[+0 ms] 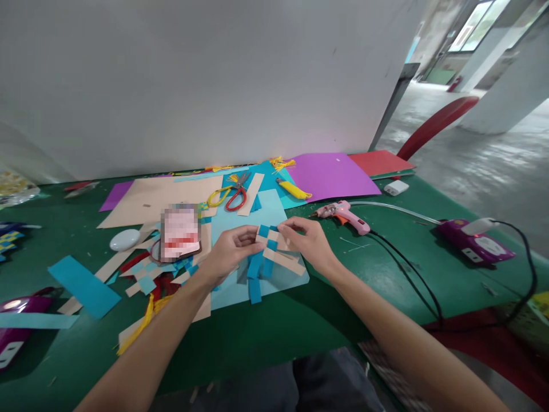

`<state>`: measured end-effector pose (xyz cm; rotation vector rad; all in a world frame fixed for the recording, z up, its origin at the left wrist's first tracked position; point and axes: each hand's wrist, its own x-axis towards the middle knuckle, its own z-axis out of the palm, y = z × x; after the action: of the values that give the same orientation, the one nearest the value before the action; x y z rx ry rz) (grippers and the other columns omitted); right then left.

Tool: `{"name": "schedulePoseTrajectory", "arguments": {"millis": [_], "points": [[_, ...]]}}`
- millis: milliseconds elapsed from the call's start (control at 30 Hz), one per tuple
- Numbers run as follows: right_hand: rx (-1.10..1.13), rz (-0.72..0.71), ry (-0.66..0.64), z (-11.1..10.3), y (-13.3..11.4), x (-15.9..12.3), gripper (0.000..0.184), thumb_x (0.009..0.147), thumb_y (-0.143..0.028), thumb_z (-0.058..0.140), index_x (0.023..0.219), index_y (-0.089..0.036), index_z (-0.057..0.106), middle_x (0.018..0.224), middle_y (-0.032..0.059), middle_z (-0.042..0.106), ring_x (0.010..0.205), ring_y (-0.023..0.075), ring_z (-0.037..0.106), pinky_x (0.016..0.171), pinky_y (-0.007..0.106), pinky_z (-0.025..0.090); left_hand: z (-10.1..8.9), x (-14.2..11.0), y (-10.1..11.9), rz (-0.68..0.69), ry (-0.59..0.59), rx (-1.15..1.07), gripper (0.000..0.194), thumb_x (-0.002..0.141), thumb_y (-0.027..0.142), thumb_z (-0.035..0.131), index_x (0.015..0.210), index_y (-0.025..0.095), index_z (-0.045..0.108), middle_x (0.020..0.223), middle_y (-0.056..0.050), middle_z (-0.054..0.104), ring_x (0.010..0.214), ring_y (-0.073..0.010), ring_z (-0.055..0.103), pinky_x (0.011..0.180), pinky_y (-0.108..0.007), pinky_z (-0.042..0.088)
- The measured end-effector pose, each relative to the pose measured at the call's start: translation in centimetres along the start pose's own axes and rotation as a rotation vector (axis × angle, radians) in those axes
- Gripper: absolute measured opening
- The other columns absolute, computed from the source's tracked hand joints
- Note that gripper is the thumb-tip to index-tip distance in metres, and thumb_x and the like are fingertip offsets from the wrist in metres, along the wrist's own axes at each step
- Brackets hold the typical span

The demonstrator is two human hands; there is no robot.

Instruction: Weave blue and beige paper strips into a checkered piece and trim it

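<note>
Between my hands is a small woven piece of paper strips, blue and beige in a checker pattern, with loose strip ends hanging toward me. My left hand pinches its left edge between thumb and fingers. On the other side, my right hand grips the upper right part, its fingertips partly hiding the strips. Beneath lies a light blue paper sheet. Red-and-yellow-handled scissors and a yellow utility knife rest beyond my hands. A pink glue gun lies right of my right hand.
Left of my hands are a phone-like object, blurred out, a white oval object, a blue paper piece and scattered strips. Purple power strips stand at both sides, with cables at the right. Purple card leans at the back.
</note>
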<state>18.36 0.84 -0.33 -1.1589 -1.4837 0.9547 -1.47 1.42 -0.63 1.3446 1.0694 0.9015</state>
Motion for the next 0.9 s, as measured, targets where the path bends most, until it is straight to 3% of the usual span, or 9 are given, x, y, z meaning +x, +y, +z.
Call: {"name": "schedulePoseTrajectory", "arguments": {"millis": [300,467,567,733,900], "points": [[0.108,0.136,-0.002,0.20,0.02,0.09,0.022,0.078,-0.038,0.060,0.069,-0.018,0.064,0.059,-0.0009,0.055,0.055,0.0122,0.046,0.051,0.025,0.035,0.24,-0.07,0.25,-0.003,0.018,-0.004,0.043,0.062,0.032,0.083,0.099,0.017,0.068,0.093,-0.006,0.072,0.093,-0.0238,0.066,0.087,-0.036,0.051],[0.042,0.045,-0.020,0.07,-0.03,-0.01,0.027,0.081,-0.040,0.058,0.068,-0.017,0.065,0.063,-0.0001,0.057,0.061,0.0127,0.049,0.055,0.025,0.035,0.22,-0.04,0.27,0.000,0.078,-0.011,0.044,0.061,0.032,0.083,0.099,0.016,0.067,0.090,-0.006,0.072,0.091,-0.0232,0.066,0.085,-0.036,0.052],[-0.016,-0.005,-0.020,-0.10,-0.23,-0.08,0.032,0.083,-0.044,0.056,0.068,-0.017,0.065,0.064,0.0008,0.060,0.063,0.0137,0.052,0.057,0.026,0.037,0.17,-0.06,0.30,0.023,0.045,-0.027,0.040,0.066,0.030,0.080,0.101,0.017,0.067,0.093,-0.006,0.072,0.090,-0.0221,0.066,0.085,-0.035,0.052],[0.046,0.073,-0.091,0.02,-0.31,-0.16,0.027,0.075,-0.041,0.067,0.087,-0.018,0.071,0.086,0.0061,0.071,0.080,0.0199,0.064,0.069,0.029,0.047,0.16,-0.06,0.34,0.029,0.072,-0.029,0.044,0.066,0.031,0.080,0.105,0.015,0.066,0.101,-0.010,0.071,0.096,-0.0238,0.065,0.087,-0.036,0.051],[0.063,0.121,-0.139,0.10,-0.26,-0.14,0.025,0.078,-0.040,0.062,0.083,-0.017,0.071,0.076,0.0035,0.069,0.070,0.0169,0.061,0.060,0.026,0.044,0.16,-0.01,0.23,0.033,0.096,-0.006,0.046,0.066,0.032,0.080,0.107,0.015,0.066,0.110,-0.012,0.068,0.103,-0.0266,0.062,0.089,-0.038,0.050]]}}
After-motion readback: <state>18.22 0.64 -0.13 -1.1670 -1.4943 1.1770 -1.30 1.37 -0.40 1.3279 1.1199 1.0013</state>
